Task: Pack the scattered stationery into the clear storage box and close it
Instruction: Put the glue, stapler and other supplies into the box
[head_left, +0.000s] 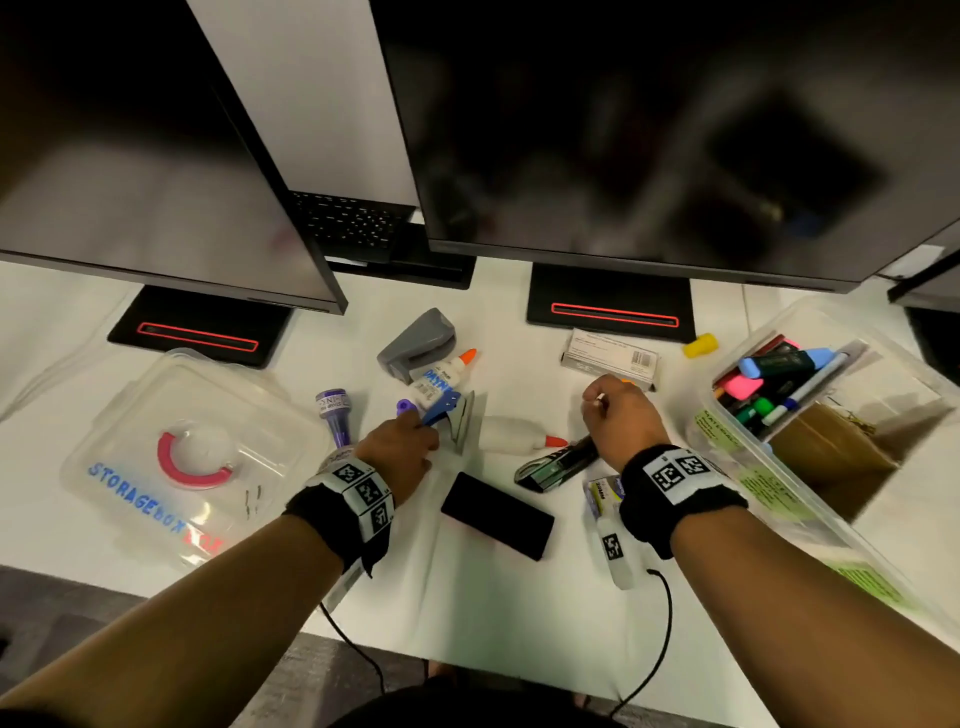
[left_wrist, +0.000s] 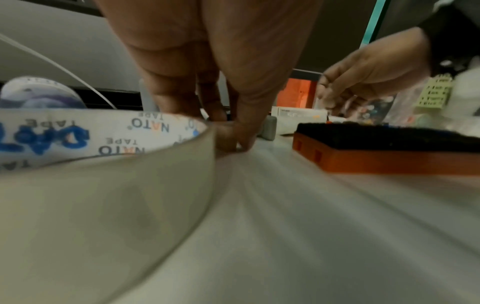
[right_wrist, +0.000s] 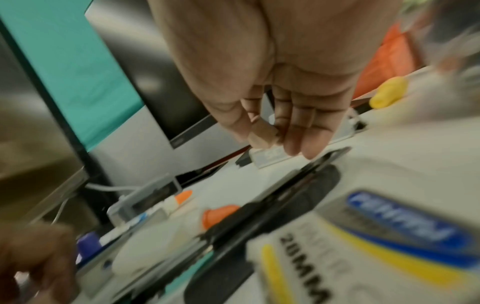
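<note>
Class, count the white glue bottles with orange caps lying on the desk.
2: one beside the grey hole punch, one lying mid-desk between the hands. Others may be hidden.

Crowded middle of the desk, open strip along its near edge

The monitors (head_left: 649, 130) overhang the far side; glue bottles (head_left: 511, 434), stapler (head_left: 558, 462) and black eraser block (head_left: 496, 514) crowd the centre between lid (head_left: 176, 457) and storage box (head_left: 810, 415); bare table (head_left: 509, 613) lies nearest the person.
</note>
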